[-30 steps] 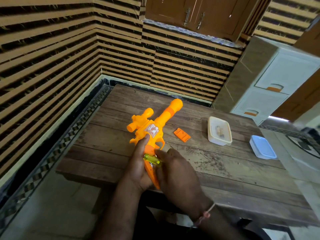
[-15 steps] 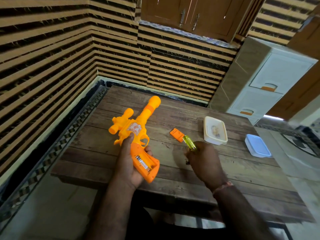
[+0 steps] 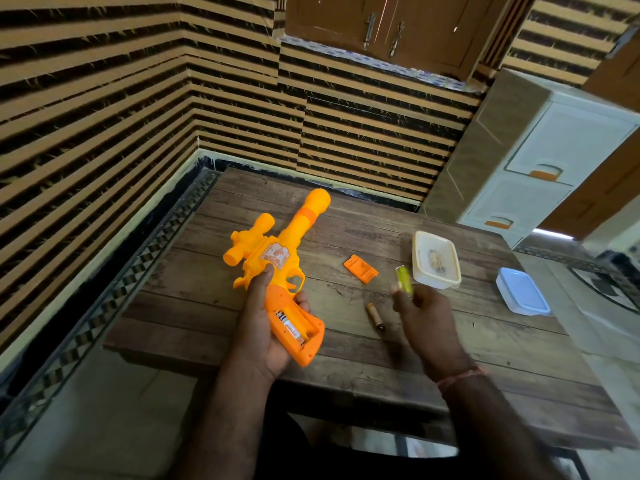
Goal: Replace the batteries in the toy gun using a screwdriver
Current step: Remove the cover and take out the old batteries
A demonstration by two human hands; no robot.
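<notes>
An orange toy gun (image 3: 277, 251) lies with its barrel pointing away over the wooden table (image 3: 346, 216). My left hand (image 3: 263, 327) grips its handle, whose battery compartment (image 3: 294, 327) is uncovered and shows a battery inside. My right hand (image 3: 422, 313) holds a screwdriver with a yellow-green handle (image 3: 403, 278) above the table. A brown battery (image 3: 375, 315) lies loose on the table just left of that hand. The orange battery cover (image 3: 361, 268) rests on the table between the gun and the screwdriver.
A white open container (image 3: 435, 260) with small items stands right of the cover. Its light blue lid (image 3: 522, 292) lies near the table's right edge. A white drawer unit (image 3: 540, 168) stands behind the table, striped walls to the left and back.
My right hand left the gun's handle with the screwdriver and moved right. A loose battery now lies on the table. The battery compartment has come into view.
</notes>
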